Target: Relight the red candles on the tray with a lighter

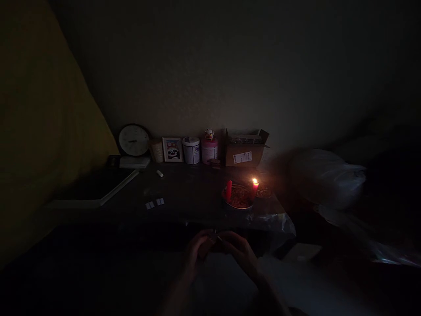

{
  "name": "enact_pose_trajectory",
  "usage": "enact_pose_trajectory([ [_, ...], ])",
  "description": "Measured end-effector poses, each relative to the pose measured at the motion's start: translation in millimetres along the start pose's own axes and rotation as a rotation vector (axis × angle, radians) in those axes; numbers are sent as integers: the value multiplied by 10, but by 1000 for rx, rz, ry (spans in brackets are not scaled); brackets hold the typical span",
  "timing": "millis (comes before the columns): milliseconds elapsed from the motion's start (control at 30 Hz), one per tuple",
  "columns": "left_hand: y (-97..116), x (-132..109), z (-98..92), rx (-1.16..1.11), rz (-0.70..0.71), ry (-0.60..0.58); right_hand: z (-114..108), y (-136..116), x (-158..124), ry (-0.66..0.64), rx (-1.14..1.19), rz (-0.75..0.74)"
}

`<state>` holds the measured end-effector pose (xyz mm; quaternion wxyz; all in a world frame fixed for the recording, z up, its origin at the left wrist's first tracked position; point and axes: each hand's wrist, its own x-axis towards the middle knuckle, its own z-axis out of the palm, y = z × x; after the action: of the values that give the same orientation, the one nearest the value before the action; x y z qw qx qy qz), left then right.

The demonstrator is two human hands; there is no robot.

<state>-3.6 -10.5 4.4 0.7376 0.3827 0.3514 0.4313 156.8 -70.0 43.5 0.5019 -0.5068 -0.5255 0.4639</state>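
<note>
In the dim head view both of my hands are close together in front of the table's near edge. My left hand (196, 248) is closed around a small object (213, 235) too dark to name. Pinched in the fingers of my right hand (241, 251) is a thin pale stick (219, 238), its tip close to the left fingers. Beyond them, a round tray (239, 207) bears a lit red candle (255, 189) on its right side and an unlit red candle (229, 192) on its left. Brownish material fills the tray between the candles.
Along the wall stand a round clock (133, 139), a panda picture frame (173, 150), a white canister (191, 150), a pink canister (210, 151) with a figurine on top, and an open cardboard box (245, 155). Two small pale cards (155, 203) lie left. Plastic bags (338, 175) bulge at right.
</note>
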Motion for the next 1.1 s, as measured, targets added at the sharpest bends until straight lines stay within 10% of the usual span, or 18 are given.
enact_pose_trajectory([
  [533, -98, 123, -31, -104, 29, 190, 199, 38, -9, 63, -35, -31],
  [867, -149, 241, -17, -73, 82, 113, 409, 278, -65, 147, -351, -287],
  [1100, -97, 64, 26, -61, 55, -57, 277, 283, -25, 208, -213, -194],
])
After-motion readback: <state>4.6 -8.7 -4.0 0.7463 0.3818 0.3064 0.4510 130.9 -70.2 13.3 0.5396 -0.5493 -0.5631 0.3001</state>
